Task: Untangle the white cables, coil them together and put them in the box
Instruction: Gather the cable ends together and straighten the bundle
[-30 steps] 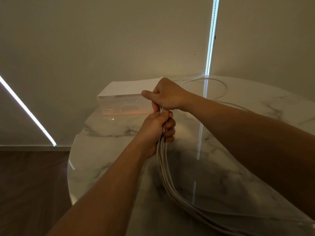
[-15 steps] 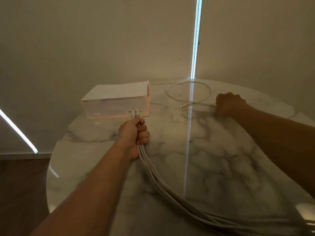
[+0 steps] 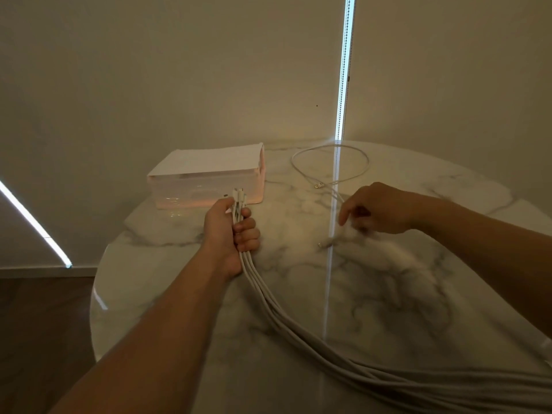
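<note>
White cables (image 3: 286, 318), gathered as one bundle, run through my left hand (image 3: 230, 234); its fingers (image 3: 249, 234) are curled tightly around the bundle, with the connector ends protruding above the fist, just in front of the box (image 3: 206, 186). The bundle trails across the marble desk (image 3: 388, 294) to the lower right. My right hand (image 3: 382, 209) hovers at one loose cable (image 3: 317, 184); blur prevents telling whether it pinches the cable.

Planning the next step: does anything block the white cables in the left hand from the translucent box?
Nothing lies between the white cable bundle in the left hand and the translucent plastic box, but a flat white cover lies over the box's top.
</note>
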`<state>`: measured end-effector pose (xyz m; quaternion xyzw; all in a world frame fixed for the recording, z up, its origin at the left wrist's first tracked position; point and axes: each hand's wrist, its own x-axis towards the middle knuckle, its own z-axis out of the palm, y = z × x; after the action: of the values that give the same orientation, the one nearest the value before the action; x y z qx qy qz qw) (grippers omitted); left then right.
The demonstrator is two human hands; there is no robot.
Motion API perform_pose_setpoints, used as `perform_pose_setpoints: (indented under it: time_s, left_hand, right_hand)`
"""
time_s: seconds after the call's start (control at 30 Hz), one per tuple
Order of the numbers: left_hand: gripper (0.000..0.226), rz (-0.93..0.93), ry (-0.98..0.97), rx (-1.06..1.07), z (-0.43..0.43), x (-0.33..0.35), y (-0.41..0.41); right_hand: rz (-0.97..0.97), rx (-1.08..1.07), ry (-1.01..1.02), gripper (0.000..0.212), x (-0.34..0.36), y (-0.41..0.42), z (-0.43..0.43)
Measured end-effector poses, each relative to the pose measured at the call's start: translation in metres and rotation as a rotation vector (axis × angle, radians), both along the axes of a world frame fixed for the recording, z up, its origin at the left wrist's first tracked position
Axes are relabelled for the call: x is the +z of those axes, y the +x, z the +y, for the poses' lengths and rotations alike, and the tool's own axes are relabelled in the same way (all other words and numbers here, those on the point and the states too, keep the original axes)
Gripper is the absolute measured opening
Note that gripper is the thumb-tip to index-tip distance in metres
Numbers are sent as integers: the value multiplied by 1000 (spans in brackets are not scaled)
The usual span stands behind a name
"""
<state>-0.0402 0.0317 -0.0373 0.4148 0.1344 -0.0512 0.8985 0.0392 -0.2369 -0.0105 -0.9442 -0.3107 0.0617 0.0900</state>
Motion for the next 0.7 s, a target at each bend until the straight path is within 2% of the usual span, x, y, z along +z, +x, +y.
perform_pose_setpoints:
  time_s: [0.13,0.23,0.3,0.4,0.47,0.57,0.7]
  left_hand:
    - [43,-12,-2,1,-1,-1,1]
    - [42,-41,41,47,-4,-3,3]
    - [40,-76,59,73,-6,-3,3]
    - [38,-90,38,102,-10,-2,2]
    - [36,-91,48,132,-13,-1,1]
    - [33,-88,156,187,-16,0,-1]
    - [42,-62,241,177,-17,1,-4]
  right_hand:
    - [-128,193,74,8,-9,-3,-2]
    - [-168,201,141,16,-18,-18,11]
    - [-64,91,339,20,-14,-37,27]
    - [214,-88,798,18,-8,-67,56]
    - [326,-187,983,17,-9,-81,75]
    - [375,-219,1077,15,-11,-96,100]
    - [360,-235,1126,15,-16,-101,127]
